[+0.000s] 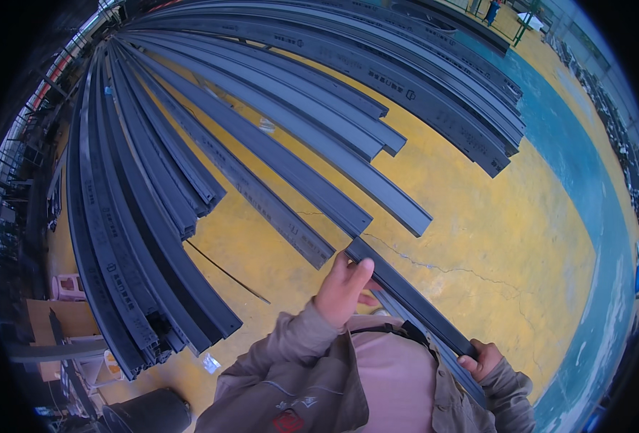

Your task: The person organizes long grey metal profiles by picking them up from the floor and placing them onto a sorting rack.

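Observation:
A short dark grey metal profile (pixel 415 301) with a channel along it slants in front of my body. My left hand (pixel 342 292) grips its upper-left end, with the thumb on the near side and the fingers partly hidden behind. Farther down and to the right, my right hand (pixel 484 361) is closed around the same piece. Just beyond my left hand lies the end of a long grey profile (pixel 312 180); whether it touches the held piece, I cannot tell. A paler strip shows beneath the held piece, partly hidden.
Long profiles (pixel 449 130) fan out toward the far left, with a thick bundle (pixel 128 252) on the left side. A black bucket (pixel 146 413) and a pink stool (pixel 68 287) stand at the lower left. A green band (pixel 601 209) crosses the yellow floor (pixel 507 238) at right.

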`<state>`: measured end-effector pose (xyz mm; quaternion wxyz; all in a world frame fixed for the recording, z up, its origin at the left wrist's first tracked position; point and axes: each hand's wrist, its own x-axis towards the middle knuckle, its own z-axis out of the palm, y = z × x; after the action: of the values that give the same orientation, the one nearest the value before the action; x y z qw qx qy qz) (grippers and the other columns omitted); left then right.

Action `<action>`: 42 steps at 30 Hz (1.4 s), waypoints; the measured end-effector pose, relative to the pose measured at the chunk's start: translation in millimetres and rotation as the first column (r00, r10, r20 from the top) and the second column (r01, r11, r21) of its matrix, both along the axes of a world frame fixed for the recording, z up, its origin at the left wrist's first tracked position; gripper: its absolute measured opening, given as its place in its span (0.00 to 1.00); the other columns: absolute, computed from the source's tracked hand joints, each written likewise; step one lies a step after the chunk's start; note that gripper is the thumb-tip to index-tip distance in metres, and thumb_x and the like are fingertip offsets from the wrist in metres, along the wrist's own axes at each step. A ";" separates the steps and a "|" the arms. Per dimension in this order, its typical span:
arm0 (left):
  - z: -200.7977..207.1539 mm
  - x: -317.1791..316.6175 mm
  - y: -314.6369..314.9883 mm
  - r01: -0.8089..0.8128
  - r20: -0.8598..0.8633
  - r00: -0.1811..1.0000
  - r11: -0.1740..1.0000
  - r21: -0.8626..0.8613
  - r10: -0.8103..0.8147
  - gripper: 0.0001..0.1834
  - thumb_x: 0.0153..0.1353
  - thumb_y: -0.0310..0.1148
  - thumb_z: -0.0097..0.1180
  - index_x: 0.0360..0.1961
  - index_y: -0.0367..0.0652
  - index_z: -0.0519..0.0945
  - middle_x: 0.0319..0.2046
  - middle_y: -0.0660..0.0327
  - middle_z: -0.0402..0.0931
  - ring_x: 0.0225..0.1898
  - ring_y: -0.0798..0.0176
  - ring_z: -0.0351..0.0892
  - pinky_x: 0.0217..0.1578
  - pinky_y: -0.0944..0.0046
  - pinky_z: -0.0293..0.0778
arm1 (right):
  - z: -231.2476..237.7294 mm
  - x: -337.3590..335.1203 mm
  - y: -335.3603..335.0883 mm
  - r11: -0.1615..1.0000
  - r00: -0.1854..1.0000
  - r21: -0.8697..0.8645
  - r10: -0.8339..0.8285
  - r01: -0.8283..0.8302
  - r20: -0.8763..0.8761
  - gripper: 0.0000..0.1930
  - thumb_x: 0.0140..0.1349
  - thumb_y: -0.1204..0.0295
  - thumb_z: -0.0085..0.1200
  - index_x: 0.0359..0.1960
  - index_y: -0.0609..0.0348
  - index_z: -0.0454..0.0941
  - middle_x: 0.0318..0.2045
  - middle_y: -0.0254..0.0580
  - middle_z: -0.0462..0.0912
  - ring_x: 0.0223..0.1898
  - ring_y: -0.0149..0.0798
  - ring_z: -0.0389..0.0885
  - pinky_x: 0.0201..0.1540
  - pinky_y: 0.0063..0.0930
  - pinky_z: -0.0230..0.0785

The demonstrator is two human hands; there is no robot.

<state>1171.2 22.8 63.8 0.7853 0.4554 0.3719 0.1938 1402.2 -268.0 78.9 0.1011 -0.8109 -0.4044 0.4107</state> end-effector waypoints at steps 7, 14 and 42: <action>51.5 -11.3 67.1 -0.095 -0.068 0.912 0.372 0.923 0.404 0.09 0.63 0.31 0.53 0.40 0.38 0.79 0.36 0.58 0.82 0.37 0.65 0.81 0.37 0.65 0.74 | -10.7 1.2 -0.8 1.000 0.999 -0.002 -0.016 0.016 -0.029 0.34 0.53 0.38 0.56 0.30 0.65 0.74 0.16 0.61 0.72 0.25 0.64 0.77 0.28 0.45 0.69; 55.7 65.2 147.9 0.868 -0.795 0.478 -0.061 0.493 0.374 0.13 0.64 0.41 0.48 0.37 0.46 0.81 0.33 0.59 0.78 0.42 0.53 0.77 0.44 0.51 0.62 | -29.7 6.5 -2.4 0.999 0.998 0.026 0.045 -0.046 0.036 0.34 0.53 0.38 0.56 0.29 0.66 0.75 0.16 0.60 0.74 0.24 0.63 0.77 0.30 0.45 0.72; -8.8 68.9 179.7 0.813 -0.853 0.424 -0.286 0.506 -0.303 0.11 0.64 0.34 0.47 0.26 0.42 0.74 0.23 0.56 0.74 0.27 0.50 0.74 0.33 0.51 0.65 | -31.3 9.7 9.1 0.991 0.999 -0.131 0.031 -0.028 0.024 0.36 0.42 0.31 0.59 0.24 0.59 0.73 0.14 0.49 0.75 0.22 0.56 0.79 0.26 0.40 0.73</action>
<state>1240.2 202.6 55.1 0.1756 0.9744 0.0197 -0.1393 1412.0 -258.9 47.6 0.0365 -0.8150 -0.3897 0.4273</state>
